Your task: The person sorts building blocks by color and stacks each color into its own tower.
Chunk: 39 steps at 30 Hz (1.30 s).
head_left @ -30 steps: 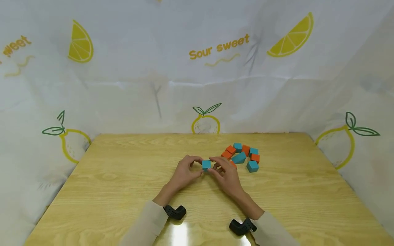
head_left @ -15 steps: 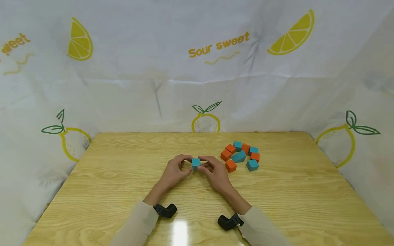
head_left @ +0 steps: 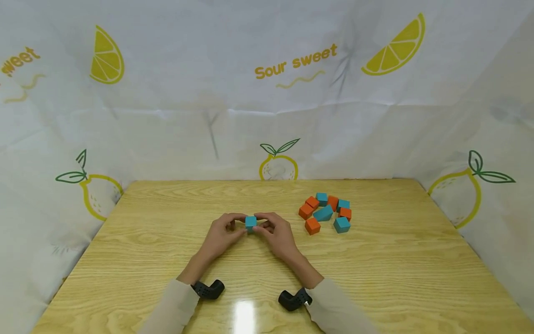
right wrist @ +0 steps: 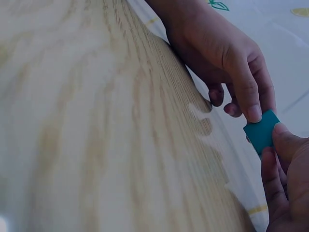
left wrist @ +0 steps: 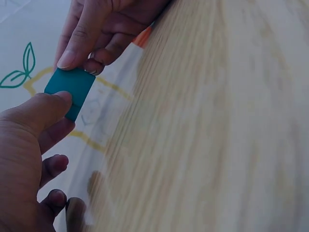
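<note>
Both hands hold one small blue cube [head_left: 251, 222] between them, left of the other blocks in the head view. From its left side, my left hand [head_left: 221, 235] pinches it with thumb and index finger. Thumb and fingers of my right hand [head_left: 278, 234] pinch it from the opposite side. The left wrist view shows the cube [left wrist: 72, 82] with a thumb over its near face. Seen from the right wrist, the cube [right wrist: 261, 131] is tilted, with fingertips of both hands at its edges. Part of its surface is hidden by the fingers.
Right of the hands sits a loose group of blocks: an orange cube [head_left: 312, 226], a blue wedge-like block [head_left: 323, 213], a blue cube [head_left: 342, 225] and several others. They stand on a wooden table [head_left: 396, 260]. A lemon-print cloth [head_left: 187, 139] rises behind it.
Both hands have moved left together with the blue cube, away from the group of blocks. The orange cube formerly behind the right hand now shows fully.
</note>
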{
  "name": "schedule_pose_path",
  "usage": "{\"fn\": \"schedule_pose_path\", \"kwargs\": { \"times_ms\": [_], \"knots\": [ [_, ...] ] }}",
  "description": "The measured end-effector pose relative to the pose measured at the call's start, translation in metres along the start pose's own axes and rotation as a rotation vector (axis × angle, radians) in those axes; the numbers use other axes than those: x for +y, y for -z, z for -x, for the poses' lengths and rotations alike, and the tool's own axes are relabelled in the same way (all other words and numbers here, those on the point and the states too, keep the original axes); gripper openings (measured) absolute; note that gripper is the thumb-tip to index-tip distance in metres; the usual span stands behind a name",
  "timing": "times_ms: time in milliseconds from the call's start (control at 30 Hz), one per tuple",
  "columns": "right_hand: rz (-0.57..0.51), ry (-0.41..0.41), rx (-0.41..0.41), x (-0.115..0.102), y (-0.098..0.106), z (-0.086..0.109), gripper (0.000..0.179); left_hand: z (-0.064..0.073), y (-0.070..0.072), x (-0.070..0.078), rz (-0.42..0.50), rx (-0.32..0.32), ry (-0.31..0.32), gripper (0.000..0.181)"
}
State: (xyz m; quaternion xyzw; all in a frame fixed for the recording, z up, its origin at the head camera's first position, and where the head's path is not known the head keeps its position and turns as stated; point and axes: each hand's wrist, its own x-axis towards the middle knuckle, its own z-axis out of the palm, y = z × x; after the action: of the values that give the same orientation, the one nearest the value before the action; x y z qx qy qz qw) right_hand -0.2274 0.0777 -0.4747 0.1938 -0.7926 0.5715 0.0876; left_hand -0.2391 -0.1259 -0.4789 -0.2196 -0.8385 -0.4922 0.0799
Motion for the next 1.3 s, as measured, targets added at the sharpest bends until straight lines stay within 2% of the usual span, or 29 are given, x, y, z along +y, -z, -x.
{"fn": "schedule_pose_path", "kwargs": {
  "times_ms": [367,600,1067,1300],
  "knots": [
    [-0.008,-0.03,-0.024,-0.004,-0.017,-0.006,0.035,0.006,0.013,-0.006,-0.028,0.025,0.013,0.034],
    [0.014,-0.051,-0.062,-0.004,-0.023,-0.009,0.036,0.009,0.019,-0.007,-0.042,0.019,0.059,0.036],
    [0.095,-0.033,-0.095,-0.005,-0.023,-0.01,0.037,0.009,0.02,-0.006,-0.101,-0.01,0.081,0.038],
    [0.109,-0.022,-0.099,-0.006,-0.024,-0.009,0.037,0.009,0.02,-0.005,-0.097,-0.017,0.088,0.04]
  ]
}}
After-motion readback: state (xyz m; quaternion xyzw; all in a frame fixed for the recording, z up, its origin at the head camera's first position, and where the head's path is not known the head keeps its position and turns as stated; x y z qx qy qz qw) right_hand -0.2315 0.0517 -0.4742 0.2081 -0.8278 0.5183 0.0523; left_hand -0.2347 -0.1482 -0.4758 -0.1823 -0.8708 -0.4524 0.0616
